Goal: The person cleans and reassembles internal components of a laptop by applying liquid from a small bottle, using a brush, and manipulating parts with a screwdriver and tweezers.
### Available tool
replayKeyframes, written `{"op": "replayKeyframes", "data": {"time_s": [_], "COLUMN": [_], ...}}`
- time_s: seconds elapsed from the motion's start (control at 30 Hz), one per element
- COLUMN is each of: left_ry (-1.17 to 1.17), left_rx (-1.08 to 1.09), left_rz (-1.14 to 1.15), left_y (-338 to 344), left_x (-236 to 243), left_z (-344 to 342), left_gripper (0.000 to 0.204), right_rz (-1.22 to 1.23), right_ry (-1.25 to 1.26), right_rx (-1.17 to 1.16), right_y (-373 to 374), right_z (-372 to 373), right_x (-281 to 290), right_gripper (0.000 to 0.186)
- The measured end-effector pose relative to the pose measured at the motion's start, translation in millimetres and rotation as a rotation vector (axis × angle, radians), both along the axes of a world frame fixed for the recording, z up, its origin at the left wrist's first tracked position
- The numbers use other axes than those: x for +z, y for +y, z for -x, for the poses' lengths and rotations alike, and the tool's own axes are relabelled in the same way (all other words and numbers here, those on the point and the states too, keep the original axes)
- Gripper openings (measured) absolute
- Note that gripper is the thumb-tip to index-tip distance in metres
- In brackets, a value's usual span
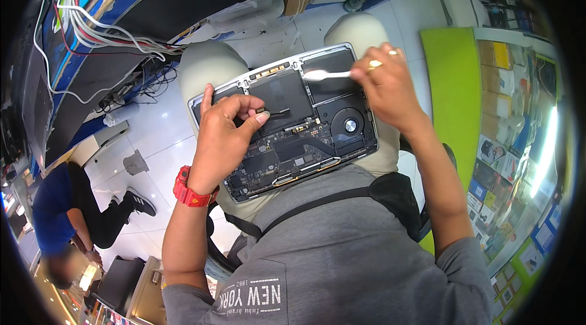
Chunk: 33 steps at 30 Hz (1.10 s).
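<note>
An opened laptop (278, 90) lies across my lap, its inside facing up, with black battery cells, a circuit board (268, 163) and a round fan (348, 124) showing. Over the battery cells, my left hand (229, 126) pinches a small dark cable (279, 112) between thumb and fingers; part of it is hidden by the fingertips. My right hand (386, 83) is closed around the handle of a white toothbrush (332, 75), above the laptop's far right part. The brush's head is blurred and points left.
Loose white cables (101, 22) hang from a dark workbench at the upper left. A green panel (448, 123) and a glass display case (519, 142) stand on the right. Another person (64, 212) sits at the lower left. Tiled floor (162, 148) lies around my legs.
</note>
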State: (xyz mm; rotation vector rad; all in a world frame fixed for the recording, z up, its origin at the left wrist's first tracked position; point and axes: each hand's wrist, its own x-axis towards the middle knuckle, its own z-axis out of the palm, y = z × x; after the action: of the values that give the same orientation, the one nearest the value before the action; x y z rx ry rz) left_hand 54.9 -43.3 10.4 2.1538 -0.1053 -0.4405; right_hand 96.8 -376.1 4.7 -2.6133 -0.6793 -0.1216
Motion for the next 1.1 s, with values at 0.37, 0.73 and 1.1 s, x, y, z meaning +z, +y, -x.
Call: {"op": "replayKeyframes", "data": {"time_s": [0.37, 0.73, 1.1], "left_ry": [-0.157, -0.134, -0.088], "left_rx": [0.026, 0.03, 0.029], "left_rz": [-0.015, 0.007, 0.047], "left_y": [-3, -2, 0], "left_x": [-11, -11, -10], "left_z": [-5, -9, -11], "left_gripper": [0.015, 0.011, 0.014], "right_rz": [0.007, -0.026, -0.075], "right_ry": [0.15, 0.119, 0.133], "right_rx": [0.107, 0.213, 0.255], "right_y": [18, 63, 61], "right_z": [31, 30, 28], "right_x": [15, 7, 7], "right_gripper": [0.019, 0.019, 0.017]}}
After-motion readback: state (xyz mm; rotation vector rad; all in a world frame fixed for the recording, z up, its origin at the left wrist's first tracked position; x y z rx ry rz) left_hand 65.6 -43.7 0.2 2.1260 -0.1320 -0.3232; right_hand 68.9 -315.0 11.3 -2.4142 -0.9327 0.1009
